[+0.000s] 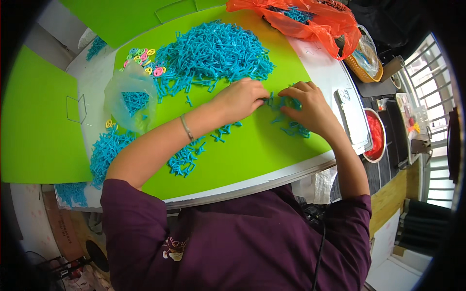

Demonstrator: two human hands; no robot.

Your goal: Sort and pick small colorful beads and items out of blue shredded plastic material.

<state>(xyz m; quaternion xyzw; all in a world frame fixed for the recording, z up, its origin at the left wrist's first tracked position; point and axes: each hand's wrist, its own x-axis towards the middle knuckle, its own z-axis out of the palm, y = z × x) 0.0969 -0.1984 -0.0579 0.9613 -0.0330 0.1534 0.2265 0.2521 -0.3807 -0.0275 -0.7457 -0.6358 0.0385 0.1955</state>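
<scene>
Over the green board, my left hand (244,99) is closed in a pinch, its fingertips at a small blue plastic piece (271,99). Facing it, my right hand (308,107) has its fingers bent and thumb apart, above several loose blue pieces (297,130) partly hidden under the palm. A large heap of the same blue pieces (218,53) lies just beyond my left hand. Under and beside my left forearm is a smaller scatter of blue pieces (182,160). Some look like short clips or links, too small to make out fully.
Colourful round pieces (144,59) lie left of the heap, beside a clear plastic bag (141,104) with blue pieces. Another blue pile (109,150) sits at the left edge. A red plastic bag (320,26), a yellow basket (367,68) and a white tray (353,116) are on the right.
</scene>
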